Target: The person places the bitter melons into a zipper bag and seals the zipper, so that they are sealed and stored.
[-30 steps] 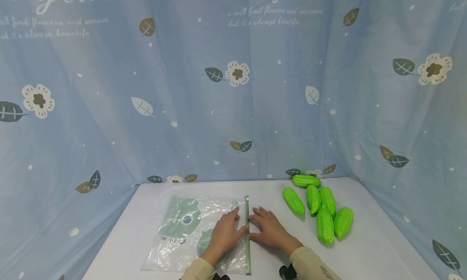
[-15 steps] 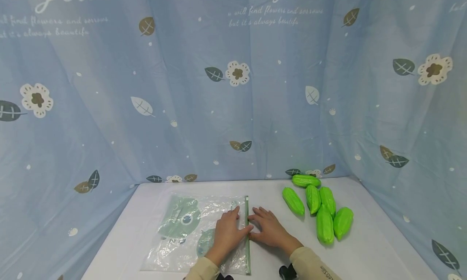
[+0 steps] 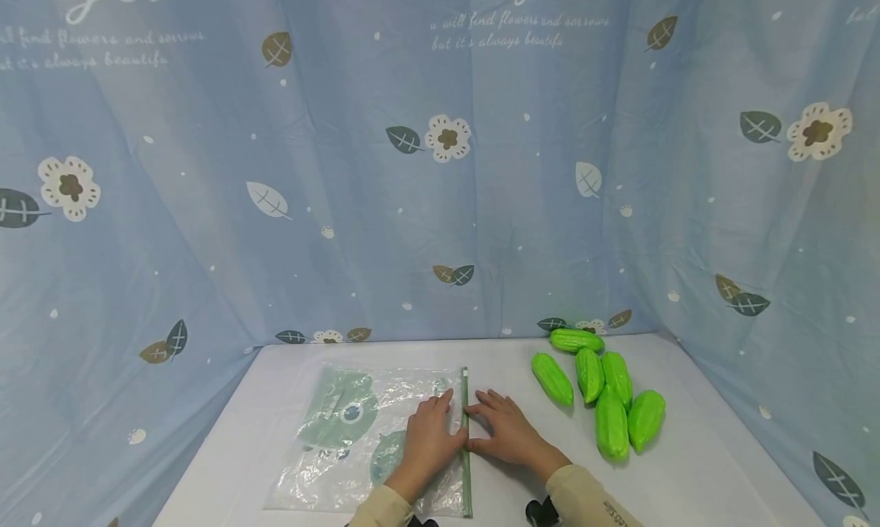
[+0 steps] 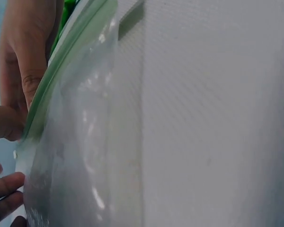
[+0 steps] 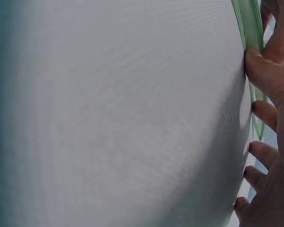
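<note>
One clear bag [image 3: 367,439] lies flat, partly under fingers of left hand [image 3: 428,439], mouth toward right hand [image 3: 509,434]; long axis of green strip [image 3: 467,477] runs near-far past both thumbs. Fingers and thumbs apart on each hand. Step looks like working strip; next move likely calls for pinching its edge.

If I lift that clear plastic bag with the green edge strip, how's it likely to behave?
The clear plastic bag will probably flop, since its film looks thin and wrinkled. It's likely light, lying mostly flat with no contents visible. Its glossy highlights suggest it could be slippery.
</note>
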`<state>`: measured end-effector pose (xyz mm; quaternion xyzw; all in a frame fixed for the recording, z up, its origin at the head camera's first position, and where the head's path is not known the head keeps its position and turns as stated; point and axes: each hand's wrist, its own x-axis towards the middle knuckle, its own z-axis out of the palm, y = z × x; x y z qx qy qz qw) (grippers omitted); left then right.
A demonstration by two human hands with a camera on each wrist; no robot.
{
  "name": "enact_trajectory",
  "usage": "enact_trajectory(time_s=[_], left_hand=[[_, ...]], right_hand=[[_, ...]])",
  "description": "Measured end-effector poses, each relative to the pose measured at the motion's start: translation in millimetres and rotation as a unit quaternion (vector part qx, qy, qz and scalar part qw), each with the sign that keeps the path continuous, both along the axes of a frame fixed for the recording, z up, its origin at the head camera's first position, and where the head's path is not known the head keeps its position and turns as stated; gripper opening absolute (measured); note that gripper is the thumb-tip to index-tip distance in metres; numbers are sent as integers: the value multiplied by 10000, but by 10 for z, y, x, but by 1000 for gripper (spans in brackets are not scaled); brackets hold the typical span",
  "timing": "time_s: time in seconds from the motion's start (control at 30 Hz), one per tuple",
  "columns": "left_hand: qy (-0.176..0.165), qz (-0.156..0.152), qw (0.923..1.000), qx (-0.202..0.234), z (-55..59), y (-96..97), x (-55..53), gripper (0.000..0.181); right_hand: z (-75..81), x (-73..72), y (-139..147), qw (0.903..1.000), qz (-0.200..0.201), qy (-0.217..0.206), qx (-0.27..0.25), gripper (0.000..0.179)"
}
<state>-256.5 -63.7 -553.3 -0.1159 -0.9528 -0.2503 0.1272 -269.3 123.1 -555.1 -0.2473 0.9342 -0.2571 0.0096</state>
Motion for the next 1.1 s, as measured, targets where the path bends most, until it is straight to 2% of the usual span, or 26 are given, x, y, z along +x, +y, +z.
enact_trajectory(time_s=[0.43,0.67,0.87,1.1], left_hand=[[260,-515,9983,106,-11,-58,-1,63],[202,-463,9987,81,18,-47,3,57],[-27,-427,9991,-18,29,-58,20,37],[81,-455,9989,-1,-3,-86,5,22]], right_hand=[[-3,-18,7,9998,-97,-148,59,67],[-6,-11,5,9996,-146,-222,43,68],[2,-6,-4,9995,-160,-285,36,67],[5,-5,-7,9992,-160,-354,41,68]])
